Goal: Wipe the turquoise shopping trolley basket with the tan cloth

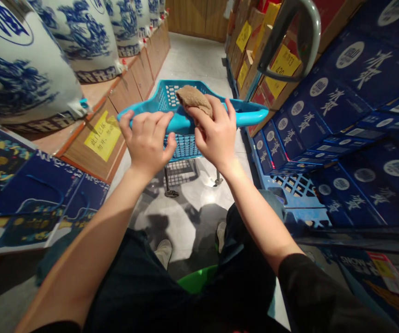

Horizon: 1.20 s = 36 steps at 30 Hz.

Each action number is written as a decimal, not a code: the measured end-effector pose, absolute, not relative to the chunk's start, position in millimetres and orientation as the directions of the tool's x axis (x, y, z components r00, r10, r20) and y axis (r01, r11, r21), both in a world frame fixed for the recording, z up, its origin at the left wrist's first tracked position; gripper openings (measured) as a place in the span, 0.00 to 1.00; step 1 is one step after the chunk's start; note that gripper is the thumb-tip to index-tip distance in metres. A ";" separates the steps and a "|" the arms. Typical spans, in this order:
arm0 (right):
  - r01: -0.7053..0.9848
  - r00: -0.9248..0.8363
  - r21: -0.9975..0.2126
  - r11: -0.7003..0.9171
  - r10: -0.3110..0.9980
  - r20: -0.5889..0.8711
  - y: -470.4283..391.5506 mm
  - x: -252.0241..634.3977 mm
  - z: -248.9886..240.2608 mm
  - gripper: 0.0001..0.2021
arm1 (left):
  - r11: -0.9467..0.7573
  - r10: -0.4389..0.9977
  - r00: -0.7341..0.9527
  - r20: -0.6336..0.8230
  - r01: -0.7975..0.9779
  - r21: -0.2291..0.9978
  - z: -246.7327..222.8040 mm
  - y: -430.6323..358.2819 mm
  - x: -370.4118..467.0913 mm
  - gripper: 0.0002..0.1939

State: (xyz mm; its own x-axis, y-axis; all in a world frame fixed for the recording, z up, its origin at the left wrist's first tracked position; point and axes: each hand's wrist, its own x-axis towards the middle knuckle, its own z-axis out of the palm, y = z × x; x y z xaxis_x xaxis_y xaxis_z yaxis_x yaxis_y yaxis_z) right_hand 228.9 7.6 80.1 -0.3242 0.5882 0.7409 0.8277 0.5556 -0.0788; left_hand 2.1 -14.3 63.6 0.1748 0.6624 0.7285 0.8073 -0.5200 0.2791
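A blue shopping cart [180, 145] stands in front of me, its blue handle [253, 115] running across the view. My left hand [149, 138] is on the left part of the handle, fingers curled over it and thumb below. On the handle's middle, my right hand [218, 132] grips a folded brown cloth [190, 98], pressing it against the blue plastic. The cloth's underside is hidden by the fingers and the handle.
Blue-and-white ceramic jars [84, 41] with small taps line a wooden shelf [140, 74] on the left. Stacked blue boxes [334, 101] stand on the right by a blue pallet [296, 194]. A grey loop handle [310, 37] juts in at upper right. A green seat edge [197, 280] shows below me.
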 end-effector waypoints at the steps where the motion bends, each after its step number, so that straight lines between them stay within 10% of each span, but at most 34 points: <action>1: 0.828 -0.311 -0.088 0.553 0.585 0.749 10.7 233.0 78.7 0.23 | -0.522 0.664 0.179 0.726 0.806 0.279 63.8 -14.3 3.2 0.30; 36: 0.771 -0.320 -0.122 0.625 0.545 0.775 3.3 219.5 65.8 0.22 | -0.475 0.681 0.122 0.722 0.824 0.309 66.6 -14.2 -1.9 0.31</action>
State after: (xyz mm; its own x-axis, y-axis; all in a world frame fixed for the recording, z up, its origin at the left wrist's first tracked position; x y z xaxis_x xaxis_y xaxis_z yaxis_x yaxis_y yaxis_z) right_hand 219.5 3.3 65.8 -0.3199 0.5454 0.7747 0.7708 0.6253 -0.1219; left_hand -1.9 -14.2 66.6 0.1221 0.6810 0.7220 0.8236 -0.4755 0.3091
